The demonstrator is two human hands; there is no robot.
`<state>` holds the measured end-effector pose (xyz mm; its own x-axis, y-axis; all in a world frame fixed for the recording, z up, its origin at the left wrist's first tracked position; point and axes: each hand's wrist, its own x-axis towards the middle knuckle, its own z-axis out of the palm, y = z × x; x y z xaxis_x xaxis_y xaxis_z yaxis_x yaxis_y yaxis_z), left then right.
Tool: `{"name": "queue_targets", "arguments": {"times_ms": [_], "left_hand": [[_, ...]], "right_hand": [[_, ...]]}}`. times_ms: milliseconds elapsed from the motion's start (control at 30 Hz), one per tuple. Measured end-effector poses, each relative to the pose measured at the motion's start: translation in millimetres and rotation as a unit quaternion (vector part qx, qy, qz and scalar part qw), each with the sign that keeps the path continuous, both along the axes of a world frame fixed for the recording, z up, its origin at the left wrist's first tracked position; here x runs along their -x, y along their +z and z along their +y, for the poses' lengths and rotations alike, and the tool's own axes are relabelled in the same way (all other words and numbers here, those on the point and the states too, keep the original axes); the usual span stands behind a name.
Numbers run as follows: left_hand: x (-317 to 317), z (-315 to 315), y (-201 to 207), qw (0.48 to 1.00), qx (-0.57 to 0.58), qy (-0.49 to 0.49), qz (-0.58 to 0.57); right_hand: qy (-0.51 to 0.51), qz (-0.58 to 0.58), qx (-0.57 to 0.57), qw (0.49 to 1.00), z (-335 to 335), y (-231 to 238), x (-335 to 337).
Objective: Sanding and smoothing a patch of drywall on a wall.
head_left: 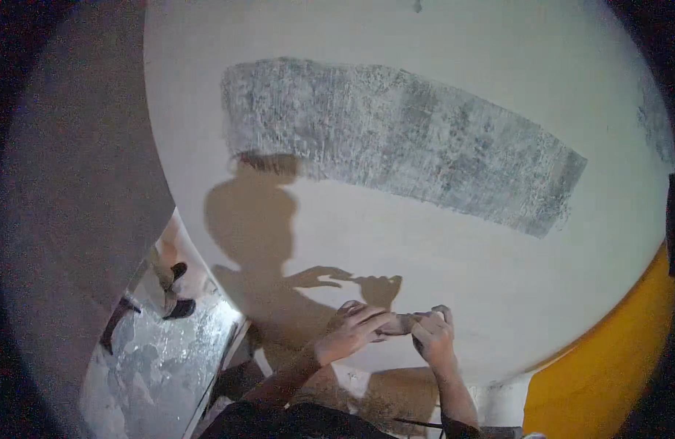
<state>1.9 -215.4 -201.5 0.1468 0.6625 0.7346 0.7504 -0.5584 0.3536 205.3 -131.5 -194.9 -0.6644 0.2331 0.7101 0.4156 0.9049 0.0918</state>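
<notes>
My left hand (pixel 354 331) and my right hand (pixel 434 336) are close together in front of a large white curved surface (pixel 455 271). Between them is a small brownish-grey piece (pixel 400 324), too blurred to name. The fingers of my left hand reach over its left end. My right hand is closed at its right end, thumb and fingers bent. Above the hands, a broad band-shaped patch (pixel 403 139) of streaky, mottled grey runs across the white surface. My shadow (pixel 253 227) falls on that surface, hands included.
An orange-yellow panel (pixel 608 358) curves along the lower right. At the lower left, a person's dark shoes (pixel 179 309) stand on a shiny, blotchy grey floor (pixel 158 366). A dark grey-brown surface (pixel 81 161) fills the left side.
</notes>
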Motion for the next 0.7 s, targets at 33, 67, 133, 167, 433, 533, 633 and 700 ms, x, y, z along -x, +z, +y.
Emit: {"name": "queue_targets", "arguments": {"times_ms": [33, 67, 133, 167, 433, 533, 633, 700], "left_hand": [[13, 1, 2, 1.0, -0.005, -0.008, 0.001], [25, 0, 4, 0.999, -0.006, -0.02, 0.025], [45, 3, 12, 0.998, -0.006, -0.034, 0.053], [53, 3, 15, 0.998, -0.006, -0.043, 0.051], [95, 11, 21, 0.996, -0.045, -0.053, 0.053], [100, 17, 23, 0.996, -0.034, -0.044, 0.068], [100, 17, 29, 0.997, -0.047, -0.048, -0.022], [102, 16, 35, 0.997, -0.066, 0.0, -0.038]], "right_hand": [[-0.011, -0.01, -0.006, 1.0, -1, 0, 10], [-0.006, -0.004, -0.017, 1.0, -2, 2, 21], [-0.001, 0.007, -0.032, 0.999, -5, 8, 39], [-0.005, 0.007, -0.03, 1.0, -7, 13, 47], [0.025, 0.04, 0.047, 0.998, -15, 30, 89], [0.017, -0.017, 0.014, 1.0, -6, 38, 91], [-0.001, 0.038, -0.007, 0.999, 1, 60, 84], [0.022, 0.11, -0.023, 0.993, 3, 77, 81]]}}
